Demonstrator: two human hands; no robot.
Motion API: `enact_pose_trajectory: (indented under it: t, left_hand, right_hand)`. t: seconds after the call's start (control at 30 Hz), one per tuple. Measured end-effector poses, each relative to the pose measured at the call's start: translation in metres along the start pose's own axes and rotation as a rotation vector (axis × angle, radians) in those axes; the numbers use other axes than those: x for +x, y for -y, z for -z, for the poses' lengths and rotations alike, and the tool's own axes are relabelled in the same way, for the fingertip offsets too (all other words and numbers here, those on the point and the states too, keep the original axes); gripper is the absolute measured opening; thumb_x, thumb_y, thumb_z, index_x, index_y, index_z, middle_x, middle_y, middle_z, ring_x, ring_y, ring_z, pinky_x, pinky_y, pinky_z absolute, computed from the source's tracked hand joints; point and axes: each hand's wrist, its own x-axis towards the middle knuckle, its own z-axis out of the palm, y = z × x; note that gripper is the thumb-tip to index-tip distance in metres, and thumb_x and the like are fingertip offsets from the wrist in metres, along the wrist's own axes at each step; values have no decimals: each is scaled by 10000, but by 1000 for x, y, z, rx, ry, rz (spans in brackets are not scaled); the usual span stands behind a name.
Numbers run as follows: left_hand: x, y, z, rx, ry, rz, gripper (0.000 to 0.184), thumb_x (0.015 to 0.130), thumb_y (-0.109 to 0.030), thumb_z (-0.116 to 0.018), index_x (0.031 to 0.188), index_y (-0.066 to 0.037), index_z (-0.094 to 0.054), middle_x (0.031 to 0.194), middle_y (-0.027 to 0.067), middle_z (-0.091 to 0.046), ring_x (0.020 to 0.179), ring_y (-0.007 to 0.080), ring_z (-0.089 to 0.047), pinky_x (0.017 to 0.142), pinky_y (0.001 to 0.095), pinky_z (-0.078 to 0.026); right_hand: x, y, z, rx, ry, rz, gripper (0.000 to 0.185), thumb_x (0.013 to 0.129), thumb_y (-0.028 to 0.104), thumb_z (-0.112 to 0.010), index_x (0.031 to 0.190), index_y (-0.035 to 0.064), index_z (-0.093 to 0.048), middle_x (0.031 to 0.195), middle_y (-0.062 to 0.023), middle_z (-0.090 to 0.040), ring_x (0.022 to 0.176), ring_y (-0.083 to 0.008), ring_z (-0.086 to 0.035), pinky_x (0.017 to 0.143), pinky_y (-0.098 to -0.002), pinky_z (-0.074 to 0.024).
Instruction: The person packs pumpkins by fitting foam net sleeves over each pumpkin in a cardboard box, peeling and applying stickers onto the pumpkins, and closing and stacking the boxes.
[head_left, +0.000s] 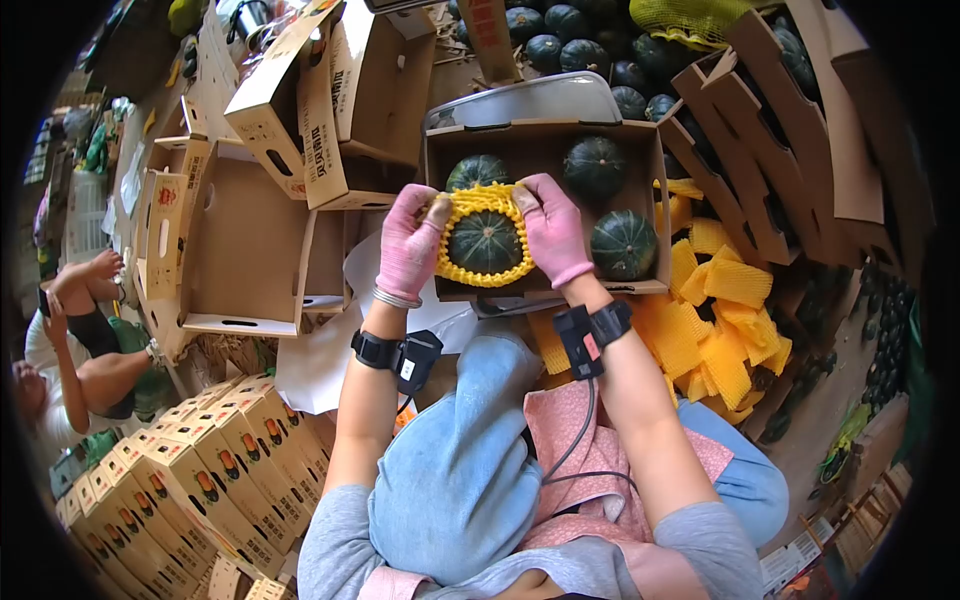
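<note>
My left hand (408, 243), in a pink glove, grips the left edge of a yellow foam net (482, 196). The right edge of the net is pinched in my right hand (556, 232), gloved the same way. Stretched open between both hands, the net rings a dark green pumpkin (487, 242). This pumpkin is over the near left part of an open cardboard box (545, 132); whether it rests on the bottom is hidden. Behind it sits another pumpkin (476, 172), partly covered. Two more, a far pumpkin (594, 167) and a near pumpkin (623, 245), lie bare on the right side.
Loose yellow foam nets (725, 325) lie in a heap at the right. Open cardboard boxes (245, 240) stand at the left, with stacked printed boxes (215, 470) below. Folded cardboard (765, 130) and several pumpkins (580, 55) are behind. Another person (85, 370) sits far left.
</note>
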Motion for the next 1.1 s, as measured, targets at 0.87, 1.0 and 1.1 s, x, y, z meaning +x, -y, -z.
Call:
enact_pose_trajectory:
  t: [0.87, 1.0, 1.1]
  left_hand:
    - [-15, -48, 8, 776, 365, -128, 689, 725, -461, -727, 1245, -49, -540, 1101, 165, -563, 1009, 334, -576, 877, 378, -474]
    - [-15, -43, 7, 686, 350, -45, 850, 663, -569, -716, 1269, -8, -512, 1119, 150, -548, 1043, 275, -557, 921, 363, -451]
    - [-16, -34, 11, 601, 379, -98, 942, 612, -624, -717, 1277, 6, -498, 1129, 153, -537, 1066, 267, -542, 943, 354, -432]
  right_hand:
    - [-53, 32, 0, -602, 102, 29, 403, 857, 68, -517, 1227, 223, -565, 932, -166, -562, 749, -389, -632, 686, -475, -531]
    - [-43, 39, 2, -607, 149, -35, 384, 869, 73, -507, 1223, 206, -577, 930, -181, -570, 793, -395, -628, 724, -469, -527]
    - [-39, 26, 4, -545, 129, 4, 384, 871, 72, -499, 1223, 197, -585, 914, -189, -577, 826, -390, -622, 766, -450, -517]
